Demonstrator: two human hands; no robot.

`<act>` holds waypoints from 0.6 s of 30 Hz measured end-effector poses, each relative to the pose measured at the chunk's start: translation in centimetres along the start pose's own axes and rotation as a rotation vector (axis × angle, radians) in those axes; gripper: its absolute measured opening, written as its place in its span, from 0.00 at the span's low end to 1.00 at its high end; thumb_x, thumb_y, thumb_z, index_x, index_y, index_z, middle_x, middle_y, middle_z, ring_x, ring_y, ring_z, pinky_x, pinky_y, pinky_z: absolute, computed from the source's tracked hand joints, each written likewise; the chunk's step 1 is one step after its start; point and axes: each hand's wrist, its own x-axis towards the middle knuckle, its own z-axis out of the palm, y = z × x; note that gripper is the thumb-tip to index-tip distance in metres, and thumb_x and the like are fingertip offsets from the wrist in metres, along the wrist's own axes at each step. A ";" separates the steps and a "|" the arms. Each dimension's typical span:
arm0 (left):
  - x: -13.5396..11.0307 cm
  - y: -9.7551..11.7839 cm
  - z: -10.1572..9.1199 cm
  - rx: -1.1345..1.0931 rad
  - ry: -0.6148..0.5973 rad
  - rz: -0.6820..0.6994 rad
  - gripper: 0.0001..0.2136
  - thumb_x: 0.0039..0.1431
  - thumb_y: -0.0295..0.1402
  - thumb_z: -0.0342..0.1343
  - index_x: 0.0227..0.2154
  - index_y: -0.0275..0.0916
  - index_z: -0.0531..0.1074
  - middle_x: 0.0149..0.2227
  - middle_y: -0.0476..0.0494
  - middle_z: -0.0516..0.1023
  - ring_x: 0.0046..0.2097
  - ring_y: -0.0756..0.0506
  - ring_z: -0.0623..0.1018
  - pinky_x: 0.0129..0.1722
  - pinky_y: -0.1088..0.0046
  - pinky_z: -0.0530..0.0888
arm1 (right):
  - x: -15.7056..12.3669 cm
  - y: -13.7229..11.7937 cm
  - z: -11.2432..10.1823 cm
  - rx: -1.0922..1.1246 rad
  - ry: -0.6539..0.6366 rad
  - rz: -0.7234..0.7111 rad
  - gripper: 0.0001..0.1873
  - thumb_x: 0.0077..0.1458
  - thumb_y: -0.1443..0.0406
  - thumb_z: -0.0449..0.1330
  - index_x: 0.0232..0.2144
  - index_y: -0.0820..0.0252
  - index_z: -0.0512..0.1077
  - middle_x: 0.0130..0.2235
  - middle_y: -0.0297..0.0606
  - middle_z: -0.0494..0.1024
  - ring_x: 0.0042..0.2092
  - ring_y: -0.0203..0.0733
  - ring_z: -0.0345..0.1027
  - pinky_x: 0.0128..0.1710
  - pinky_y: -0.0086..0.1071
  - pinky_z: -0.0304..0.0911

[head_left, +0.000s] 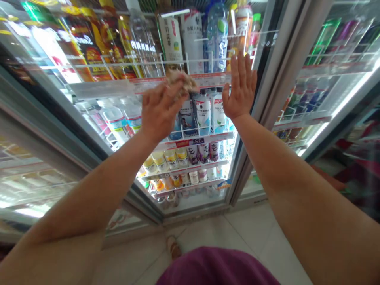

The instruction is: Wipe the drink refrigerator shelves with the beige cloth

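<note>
1. One left hand point(162, 109) is gripping a cloth point(187, 84) against the glass door point(208, 122).
2. Right hand point(240, 93) is lying flat, unclenched; door frame point(274, 75) is running just right.
3. Open room is separating both hands.

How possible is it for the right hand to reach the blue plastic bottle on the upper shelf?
Probably not: a grey-framed glass door seems closed between the right hand and that bottle; the hand appears flat against it.
</note>
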 end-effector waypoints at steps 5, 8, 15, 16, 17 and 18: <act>-0.2 -0.9 -1.8 0.149 -0.066 0.038 0.19 0.78 0.40 0.38 0.64 0.53 0.67 0.70 0.62 0.59 0.68 0.41 0.61 0.65 0.48 0.59 | 0.1 0.1 0.1 -0.011 -0.005 -0.013 0.36 0.66 0.58 0.37 0.73 0.55 0.50 0.74 0.27 0.46 0.76 0.38 0.32 0.77 0.45 0.34; 0.8 -3.4 -2.9 0.149 0.137 -0.132 0.21 0.76 0.42 0.39 0.65 0.47 0.65 0.72 0.62 0.53 0.69 0.40 0.54 0.70 0.46 0.48 | 0.1 0.1 0.2 0.020 -0.015 0.015 0.35 0.66 0.57 0.36 0.73 0.48 0.48 0.74 0.19 0.44 0.76 0.35 0.29 0.78 0.43 0.30; -3.3 -0.8 -1.3 0.072 -0.174 0.032 0.17 0.76 0.42 0.39 0.54 0.52 0.72 0.65 0.59 0.68 0.67 0.43 0.63 0.67 0.49 0.59 | -0.1 0.2 0.0 0.117 -0.020 0.022 0.36 0.65 0.54 0.36 0.73 0.44 0.45 0.73 0.13 0.43 0.76 0.35 0.25 0.77 0.44 0.27; -3.5 -1.1 -1.6 0.077 -0.192 0.070 0.17 0.76 0.42 0.39 0.54 0.52 0.72 0.65 0.58 0.69 0.67 0.43 0.63 0.67 0.50 0.59 | -0.1 0.2 0.1 0.124 -0.024 0.022 0.36 0.65 0.54 0.36 0.73 0.45 0.45 0.74 0.14 0.42 0.76 0.35 0.26 0.77 0.44 0.27; -3.4 -1.9 -2.1 0.097 -0.161 0.074 0.17 0.77 0.41 0.39 0.56 0.52 0.71 0.67 0.58 0.66 0.68 0.42 0.62 0.68 0.49 0.58 | -0.1 0.3 0.2 0.135 -0.023 0.020 0.36 0.65 0.54 0.36 0.73 0.46 0.45 0.74 0.15 0.41 0.76 0.35 0.27 0.77 0.44 0.27; -3.2 -2.9 -2.7 0.122 -0.100 0.064 0.18 0.77 0.40 0.39 0.60 0.51 0.69 0.70 0.57 0.61 0.70 0.41 0.58 0.68 0.46 0.54 | 0.0 0.4 0.4 0.154 -0.015 0.018 0.37 0.64 0.53 0.36 0.73 0.47 0.46 0.74 0.17 0.41 0.76 0.35 0.27 0.77 0.44 0.26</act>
